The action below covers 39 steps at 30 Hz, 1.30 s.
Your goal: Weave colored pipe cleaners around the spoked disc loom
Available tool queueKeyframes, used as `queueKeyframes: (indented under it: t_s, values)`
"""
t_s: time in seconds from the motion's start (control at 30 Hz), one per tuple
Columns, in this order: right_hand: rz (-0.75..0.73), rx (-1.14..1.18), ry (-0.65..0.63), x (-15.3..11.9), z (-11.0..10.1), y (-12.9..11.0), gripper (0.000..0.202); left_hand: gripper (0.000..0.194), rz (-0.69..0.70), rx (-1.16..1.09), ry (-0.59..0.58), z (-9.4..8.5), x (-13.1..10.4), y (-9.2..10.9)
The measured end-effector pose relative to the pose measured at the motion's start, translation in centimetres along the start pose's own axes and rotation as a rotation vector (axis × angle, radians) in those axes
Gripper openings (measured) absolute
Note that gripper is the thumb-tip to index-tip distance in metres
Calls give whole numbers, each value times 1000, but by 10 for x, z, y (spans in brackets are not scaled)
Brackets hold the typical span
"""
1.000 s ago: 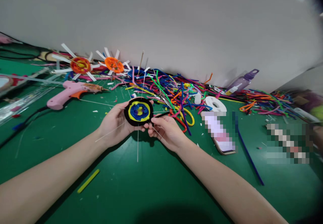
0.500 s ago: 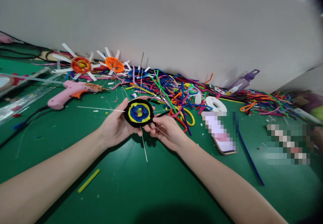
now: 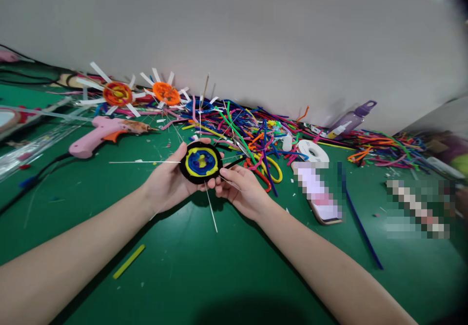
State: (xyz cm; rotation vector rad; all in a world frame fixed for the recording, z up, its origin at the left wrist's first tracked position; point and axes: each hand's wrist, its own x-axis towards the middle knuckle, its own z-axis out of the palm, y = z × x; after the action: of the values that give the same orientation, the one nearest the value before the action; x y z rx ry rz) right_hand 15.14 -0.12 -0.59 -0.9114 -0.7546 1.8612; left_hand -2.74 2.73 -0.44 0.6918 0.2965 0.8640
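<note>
A round disc (image 3: 201, 161) of coiled pipe cleaner, blue and yellow in the middle with a black outer band, is held above the table. Thin pale spokes stick out around it. My left hand (image 3: 170, 176) grips it from the left, thumb on the rim and fingers underneath. At the lower right rim, my right hand (image 3: 239, 186) pinches the black pipe cleaner (image 3: 234, 163), whose free end points up and right. The right fingertips are partly hidden behind the disc.
A pink glue gun (image 3: 97, 137) lies left. Behind are two orange discs with white strips (image 3: 117, 94), a heap of colourful pipe cleaners (image 3: 252, 125) and yellow-and-red-handled scissors (image 3: 274, 169). Rightward are a white tape roll (image 3: 313, 152), a phone (image 3: 321, 195) and a purple bottle (image 3: 349, 118).
The disc has turned slightly counterclockwise: its left spoke tip sits lower, its bottom spoke further right. Both hands keep their hold, with the right fingers slightly higher along the rim.
</note>
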Motion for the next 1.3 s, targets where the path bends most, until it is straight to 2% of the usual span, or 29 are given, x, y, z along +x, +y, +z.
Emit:
queueKeyframes:
  t_s: [0.27,0.4,0.6,0.83,0.97,1.17,1.3]
  values:
    - [-34,-3,4,-2,1,0,28,39,-19,-79,-16,1,2,2]
    - [-37,135,71,0,1,-1,23,45,-23,-107,10,-2,5,0]
    - [-4,293,100,2,0,-3,19,76,59,112,98,-2,4,-7]
    - [37,316,85,1,0,-4,17,82,83,205,98,1,1,-9]
    - [58,317,55,0,0,-4,16,78,93,194,77,-2,1,-10]
    - [74,274,26,-1,-1,-4,16,49,112,207,23,-7,2,-10]
    - [93,275,-24,-1,-2,-3,17,58,129,231,39,-6,1,-8]
